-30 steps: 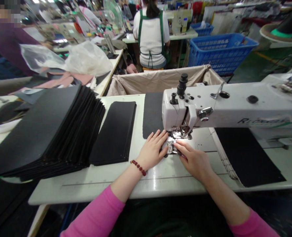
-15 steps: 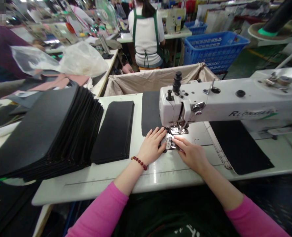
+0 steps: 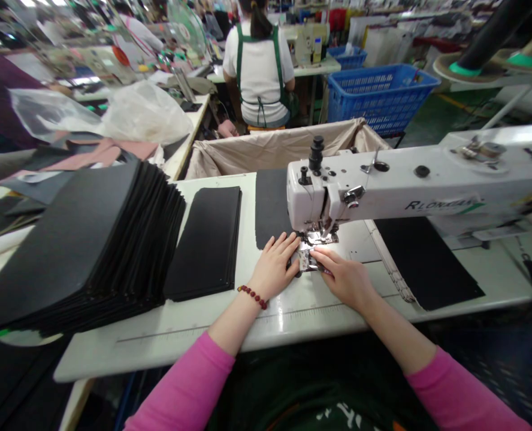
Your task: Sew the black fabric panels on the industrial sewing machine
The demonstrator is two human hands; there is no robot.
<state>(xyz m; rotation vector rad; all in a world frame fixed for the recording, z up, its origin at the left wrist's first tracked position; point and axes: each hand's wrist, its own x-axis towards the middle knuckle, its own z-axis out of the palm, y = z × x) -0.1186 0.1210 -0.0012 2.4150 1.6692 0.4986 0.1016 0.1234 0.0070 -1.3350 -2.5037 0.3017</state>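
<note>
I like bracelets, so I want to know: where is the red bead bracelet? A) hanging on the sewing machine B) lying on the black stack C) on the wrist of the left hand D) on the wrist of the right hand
C: the red bead bracelet sits around the wrist of the left hand, which rests flat on the table by the needle of the sewing machine; the wrist of the right hand is bare.

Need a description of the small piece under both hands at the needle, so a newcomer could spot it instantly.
Start at the white sewing machine across the table. Under its needle end, the left hand and right hand press on a small shiny piece. Unlike the flat black stacked sheets to the left, it is tiny, pale and glossy.
</note>
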